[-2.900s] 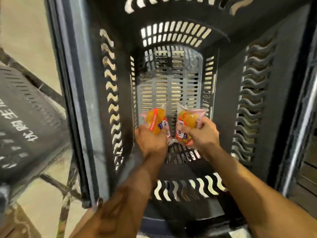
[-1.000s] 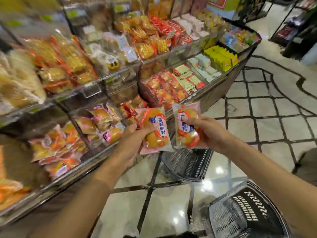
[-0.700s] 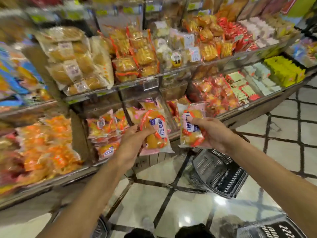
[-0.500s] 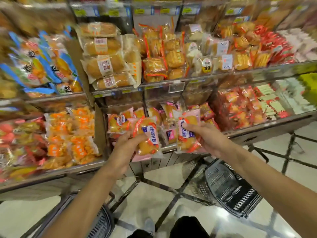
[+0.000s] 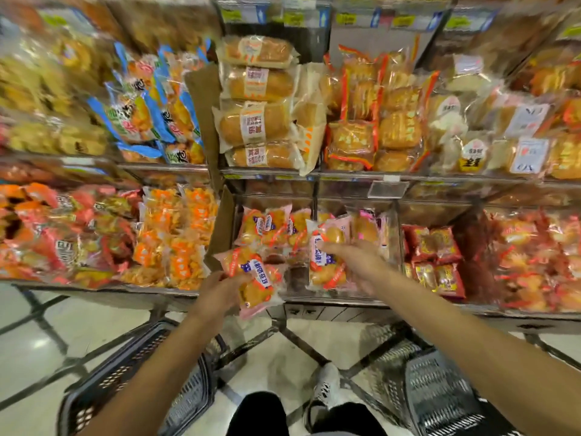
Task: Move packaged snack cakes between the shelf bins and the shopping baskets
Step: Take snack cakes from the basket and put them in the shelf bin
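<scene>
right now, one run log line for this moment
left hand grips snack cake | right hand holds second cake over shelf bin | baskets on floor

I have both bare forearms stretched forward. My left hand [image 5: 220, 289] sits lower, fingers curled in a grip, thumb on top. My right hand [image 5: 355, 262] reaches higher and further, fingers pinching, wrist nearly straight.

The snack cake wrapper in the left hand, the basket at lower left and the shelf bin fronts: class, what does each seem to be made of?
Snack cake wrapper: thin glossy plastic film, crinkled, the cake showing through.
Basket: dark moulded plastic, probably, with slotted walls and a matt look.
Shelf bin fronts: clear rigid panels, acrylic or glass, glinting; goods show through.
</scene>
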